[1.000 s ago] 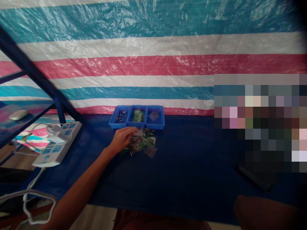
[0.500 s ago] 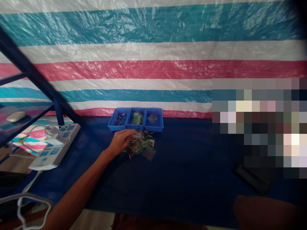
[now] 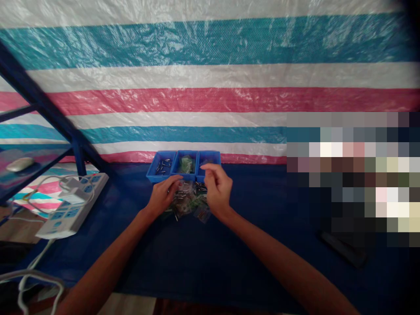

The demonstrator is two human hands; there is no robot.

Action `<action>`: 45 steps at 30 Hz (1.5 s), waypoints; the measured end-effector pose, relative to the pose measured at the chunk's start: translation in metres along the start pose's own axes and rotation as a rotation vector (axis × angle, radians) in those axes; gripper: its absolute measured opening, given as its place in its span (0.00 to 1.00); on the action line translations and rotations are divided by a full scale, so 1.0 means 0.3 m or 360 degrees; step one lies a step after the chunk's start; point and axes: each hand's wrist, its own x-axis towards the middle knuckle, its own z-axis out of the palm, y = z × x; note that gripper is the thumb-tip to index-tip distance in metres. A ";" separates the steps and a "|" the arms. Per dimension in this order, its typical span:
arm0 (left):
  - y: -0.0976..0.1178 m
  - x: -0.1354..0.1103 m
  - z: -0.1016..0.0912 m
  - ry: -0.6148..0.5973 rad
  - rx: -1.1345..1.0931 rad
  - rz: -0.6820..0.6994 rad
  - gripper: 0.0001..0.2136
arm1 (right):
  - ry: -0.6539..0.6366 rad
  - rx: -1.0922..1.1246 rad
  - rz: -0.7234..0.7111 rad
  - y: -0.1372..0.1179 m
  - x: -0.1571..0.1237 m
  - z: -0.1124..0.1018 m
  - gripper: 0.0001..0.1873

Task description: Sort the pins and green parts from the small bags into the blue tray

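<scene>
Both of my hands are over a heap of small clear bags and metal pins (image 3: pixel 188 199) on a dark blue table (image 3: pixel 249 245). My left hand (image 3: pixel 164 196) rests on the heap's left side with its fingers curled down onto the bags. My right hand (image 3: pixel 216 189) hovers over the heap's right side, thumb and fingers drawn together in a pinch; what they hold is too small to make out. Just behind the heap stand three joined blue bins (image 3: pixel 183 175): the left holds metal pins, the middle green bags, the right a clear bag.
A white power strip (image 3: pixel 70 205) with plugs and cables lies at the table's left edge, beside a blue metal rack (image 3: pixel 77 151) with a white mouse (image 3: pixel 19 164) on its shelf. A dark flat object (image 3: pixel 341 249) lies at the right. A striped tarp hangs behind.
My right hand has come into view from the lower right and reached over the heap. My left hand has stayed on the heap's left side. The view has tilted slightly down.
</scene>
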 end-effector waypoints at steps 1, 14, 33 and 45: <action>0.003 0.001 -0.002 0.0021 -0.0019 -0.0033 0.12 | -0.0052 -0.0021 0.0039 0.012 -0.010 0.029 0.14; 0.006 -0.008 0.026 -0.0011 -0.0187 -0.0218 0.11 | -0.0507 -0.0264 -0.0012 0.154 -0.092 0.106 0.11; -0.002 -0.009 0.029 -0.0059 -0.0134 -0.0120 0.10 | -0.0450 -0.0151 0.0075 0.184 -0.101 0.125 0.07; -0.001 -0.011 0.026 0.0034 -0.0106 -0.0048 0.07 | -0.0430 -0.0108 0.0072 0.169 -0.099 0.114 0.10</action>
